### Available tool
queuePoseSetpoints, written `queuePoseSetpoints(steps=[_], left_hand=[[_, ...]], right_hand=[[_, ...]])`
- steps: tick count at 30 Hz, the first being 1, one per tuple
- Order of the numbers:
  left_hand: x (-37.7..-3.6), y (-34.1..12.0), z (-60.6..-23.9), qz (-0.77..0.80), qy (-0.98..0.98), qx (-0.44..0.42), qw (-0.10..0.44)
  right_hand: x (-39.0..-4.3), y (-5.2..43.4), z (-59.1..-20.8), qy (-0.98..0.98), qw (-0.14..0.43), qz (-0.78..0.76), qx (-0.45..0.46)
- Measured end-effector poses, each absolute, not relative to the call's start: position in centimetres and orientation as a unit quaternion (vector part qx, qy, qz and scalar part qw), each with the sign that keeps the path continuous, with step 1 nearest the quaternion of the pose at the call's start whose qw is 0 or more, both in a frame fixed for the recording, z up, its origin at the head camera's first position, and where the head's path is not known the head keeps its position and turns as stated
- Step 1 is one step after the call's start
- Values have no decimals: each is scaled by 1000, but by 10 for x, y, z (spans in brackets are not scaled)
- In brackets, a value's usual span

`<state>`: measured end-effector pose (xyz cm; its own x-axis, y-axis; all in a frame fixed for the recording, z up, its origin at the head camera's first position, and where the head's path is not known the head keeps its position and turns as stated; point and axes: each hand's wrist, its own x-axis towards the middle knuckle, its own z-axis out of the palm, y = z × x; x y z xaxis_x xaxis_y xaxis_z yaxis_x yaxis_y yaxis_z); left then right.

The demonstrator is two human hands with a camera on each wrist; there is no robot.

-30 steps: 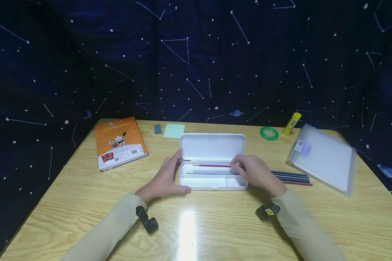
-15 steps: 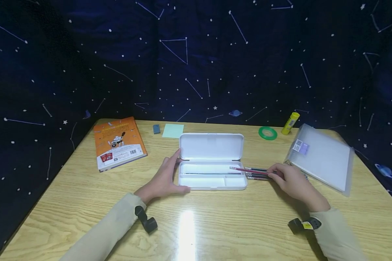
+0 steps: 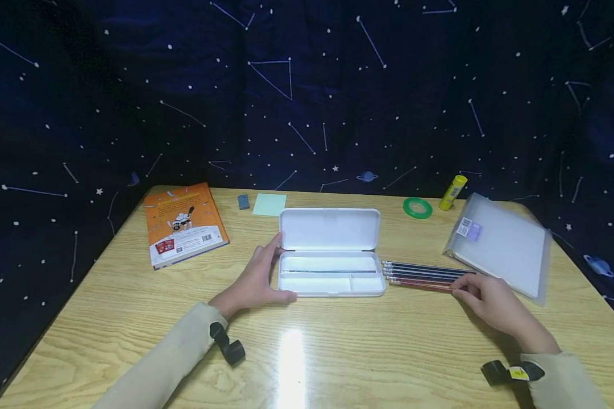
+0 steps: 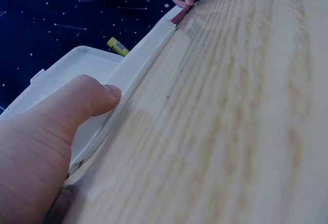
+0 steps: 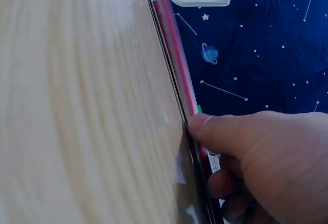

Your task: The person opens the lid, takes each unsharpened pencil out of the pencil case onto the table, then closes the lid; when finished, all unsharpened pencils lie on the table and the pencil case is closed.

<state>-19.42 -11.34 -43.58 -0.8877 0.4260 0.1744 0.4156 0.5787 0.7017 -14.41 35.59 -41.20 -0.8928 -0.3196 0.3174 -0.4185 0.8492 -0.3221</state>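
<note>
A white pencil case (image 3: 314, 286) lies open on the table, its lid tipped back and its compartments bare. My left hand (image 3: 253, 284) grips its left end; in the left wrist view the thumb (image 4: 95, 98) presses the front wall, and the other fingers are mostly hidden. Right of the case, several dark pencils (image 3: 422, 270) lie side by side with their eraser ends toward it. At the near side of this row is a red pencil (image 3: 419, 286). My right hand (image 3: 496, 301) pinches the red pencil near its far right end, which the fingers hide.
An orange book (image 3: 184, 224) lies at the left. Behind the case are a dark eraser (image 3: 243, 201) and pale green sticky notes (image 3: 269, 204). Green tape (image 3: 417, 208), a yellow glue stick (image 3: 452, 192) and a clear folder (image 3: 501, 250) occupy the back right.
My right hand has lifted a red pencil out of the case, carried it right and lowered it to the near side of the pencil row. The left hand keeps its place.
</note>
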Motion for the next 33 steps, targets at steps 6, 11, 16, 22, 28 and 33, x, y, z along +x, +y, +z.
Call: queuePoseSetpoints(steps=[6,11,16,22,28,33], left_hand=[[-194,-113,-435,393,888,239,6],[-194,-113,-435,391,890,234,10],[-194,-113,-435,394,889,232,12],[-193,-114,-435,395,888,235,9],[-194,-115,-436,399,884,242,2],[-194,-114,-436,399,885,240,5]], right_hand=[[-145,357,-414,-949,140,200,201],[-149,354,-414,-946,135,217,199],[-152,352,-412,-945,132,221,203],[-155,346,-407,-947,109,225,200],[-169,325,-401,-949,70,235,199],[-187,292,-399,-948,44,239,207]])
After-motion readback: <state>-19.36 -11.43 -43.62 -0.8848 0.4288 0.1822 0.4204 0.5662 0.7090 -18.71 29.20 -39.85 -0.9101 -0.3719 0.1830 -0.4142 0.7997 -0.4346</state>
